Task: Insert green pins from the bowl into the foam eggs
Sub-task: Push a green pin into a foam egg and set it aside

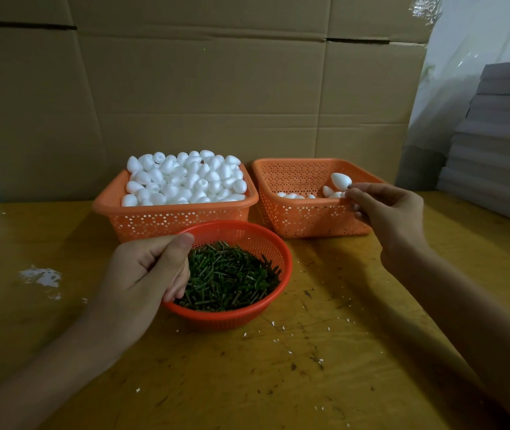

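A red mesh bowl [284, 276] of green pins [232, 276] stands at the table's middle. My left hand [145, 271] lies over the bowl's left rim with its fingers curled and their tips down among the pins. What it holds is hidden. Behind, the left orange basket [170, 218] is heaped with white foam eggs [185, 178]. My right hand [393, 212] pinches the short pin end of one foam egg [341, 180] above the right orange basket [303, 218], which holds several eggs [294, 196] at its bottom.
A wall of cardboard boxes [201, 88] stands close behind the baskets. Grey boards [501, 144] are stacked at the right. The yellow wooden table [309, 367] carries white foam crumbs [41, 276] at the left and small specks in front of the bowl.
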`<action>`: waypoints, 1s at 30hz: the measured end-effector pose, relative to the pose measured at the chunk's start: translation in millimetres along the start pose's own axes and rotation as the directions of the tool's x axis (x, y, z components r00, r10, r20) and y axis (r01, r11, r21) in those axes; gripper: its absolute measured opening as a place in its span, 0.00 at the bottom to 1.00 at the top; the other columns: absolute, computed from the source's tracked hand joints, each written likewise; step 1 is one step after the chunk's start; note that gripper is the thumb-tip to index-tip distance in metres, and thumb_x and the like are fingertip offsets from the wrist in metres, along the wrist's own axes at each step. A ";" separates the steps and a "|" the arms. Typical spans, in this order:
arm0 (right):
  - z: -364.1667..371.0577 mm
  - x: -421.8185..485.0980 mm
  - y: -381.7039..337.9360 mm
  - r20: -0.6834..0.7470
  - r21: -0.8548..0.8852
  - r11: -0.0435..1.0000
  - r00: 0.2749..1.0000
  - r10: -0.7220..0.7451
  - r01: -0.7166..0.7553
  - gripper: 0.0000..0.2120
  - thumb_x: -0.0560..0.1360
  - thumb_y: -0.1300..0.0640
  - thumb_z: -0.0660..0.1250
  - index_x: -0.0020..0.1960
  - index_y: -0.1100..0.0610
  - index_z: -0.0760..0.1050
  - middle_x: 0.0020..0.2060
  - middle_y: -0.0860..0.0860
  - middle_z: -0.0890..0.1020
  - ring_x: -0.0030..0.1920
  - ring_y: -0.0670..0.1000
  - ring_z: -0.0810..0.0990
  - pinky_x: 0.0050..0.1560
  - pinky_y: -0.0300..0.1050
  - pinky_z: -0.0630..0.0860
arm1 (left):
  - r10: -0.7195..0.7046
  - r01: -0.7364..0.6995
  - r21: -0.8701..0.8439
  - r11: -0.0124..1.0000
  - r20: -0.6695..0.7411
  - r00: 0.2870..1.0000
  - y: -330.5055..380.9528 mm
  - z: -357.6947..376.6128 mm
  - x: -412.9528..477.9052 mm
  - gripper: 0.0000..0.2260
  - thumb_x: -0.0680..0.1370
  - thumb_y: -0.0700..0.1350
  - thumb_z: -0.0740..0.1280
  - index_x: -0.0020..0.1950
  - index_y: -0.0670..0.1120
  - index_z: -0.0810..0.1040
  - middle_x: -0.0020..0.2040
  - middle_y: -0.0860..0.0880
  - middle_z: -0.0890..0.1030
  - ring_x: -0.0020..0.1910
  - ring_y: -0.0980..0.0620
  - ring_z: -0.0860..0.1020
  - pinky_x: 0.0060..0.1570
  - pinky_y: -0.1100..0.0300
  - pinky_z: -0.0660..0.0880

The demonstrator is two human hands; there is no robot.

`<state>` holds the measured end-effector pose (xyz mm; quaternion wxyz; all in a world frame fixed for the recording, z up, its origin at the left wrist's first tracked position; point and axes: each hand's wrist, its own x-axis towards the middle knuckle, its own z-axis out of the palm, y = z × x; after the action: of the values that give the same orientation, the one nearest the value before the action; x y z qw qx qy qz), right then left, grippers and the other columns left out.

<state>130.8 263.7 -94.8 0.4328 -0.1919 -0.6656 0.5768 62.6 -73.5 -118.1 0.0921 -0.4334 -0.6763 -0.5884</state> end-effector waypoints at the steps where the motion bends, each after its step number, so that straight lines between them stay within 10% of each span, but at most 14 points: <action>1: 0.2 0.0 0.4 0.006 -0.003 1.000 1.000 -0.005 0.005 0.07 0.77 0.63 0.74 0.54 0.59 0.85 0.41 0.50 0.87 0.38 0.43 0.85 0.42 0.35 0.81 | 0.000 0.000 -0.001 1.000 0.001 1.000 0.1 0.2 -0.2 0.24 0.84 0.50 0.60 0.27 0.49 0.69 0.24 0.47 0.70 0.27 0.46 0.73 0.35 0.62 0.73; 8: 2.1 0.7 2.5 0.139 -0.206 0.971 0.986 -0.092 0.119 0.14 0.80 0.64 0.70 0.62 0.51 0.84 0.53 0.45 0.87 0.54 0.44 0.85 0.53 0.44 0.84 | 0.016 -0.016 0.016 1.000 0.011 1.000 1.0 0.8 -0.3 0.25 0.85 0.51 0.62 0.27 0.50 0.68 0.24 0.47 0.70 0.27 0.47 0.73 0.36 0.64 0.74; 13: 15.8 -14.2 -6.6 0.199 -0.543 0.729 0.908 -0.370 0.416 0.19 0.81 0.61 0.71 0.69 0.46 0.78 0.58 0.44 0.84 0.54 0.45 0.82 0.52 0.40 0.78 | 0.011 -0.012 0.011 1.000 0.026 1.000 3.2 1.0 -0.7 0.24 0.83 0.54 0.62 0.26 0.50 0.68 0.24 0.47 0.69 0.26 0.46 0.72 0.36 0.64 0.74; 17: 37.8 -49.7 -28.1 0.439 -0.361 0.699 0.774 -0.456 0.617 0.13 0.81 0.56 0.67 0.64 0.46 0.78 0.55 0.42 0.82 0.48 0.44 0.81 0.51 0.51 0.82 | 0.001 -0.002 0.025 1.000 0.034 0.999 3.1 1.1 -1.8 0.25 0.82 0.55 0.62 0.26 0.50 0.68 0.23 0.48 0.69 0.26 0.48 0.72 0.37 0.65 0.73; 22: 67.4 -117.6 -35.2 0.934 -0.240 0.350 0.314 -0.170 0.905 0.26 0.85 0.37 0.47 0.68 0.45 0.78 0.60 0.44 0.82 0.62 0.46 0.78 0.64 0.47 0.68 | 0.006 -0.008 0.047 0.999 0.043 0.999 2.8 1.3 -0.2 0.25 0.83 0.54 0.62 0.25 0.52 0.69 0.23 0.48 0.70 0.25 0.50 0.72 0.34 0.64 0.73; 30: 67.4 -123.7 -38.8 0.950 -0.256 0.323 0.299 -0.089 0.911 0.26 0.85 0.36 0.42 0.60 0.45 0.77 0.50 0.44 0.82 0.50 0.48 0.79 0.53 0.52 0.72 | -0.008 0.006 0.046 0.999 0.044 0.999 0.0 -1.3 -0.6 0.25 0.83 0.54 0.63 0.26 0.51 0.69 0.23 0.47 0.70 0.24 0.51 0.71 0.33 0.63 0.73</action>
<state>154.8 119.6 -99.8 0.1132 0.1913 -0.9748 0.0167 62.4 -75.0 -118.1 0.0848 -0.4417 -0.6931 -0.5634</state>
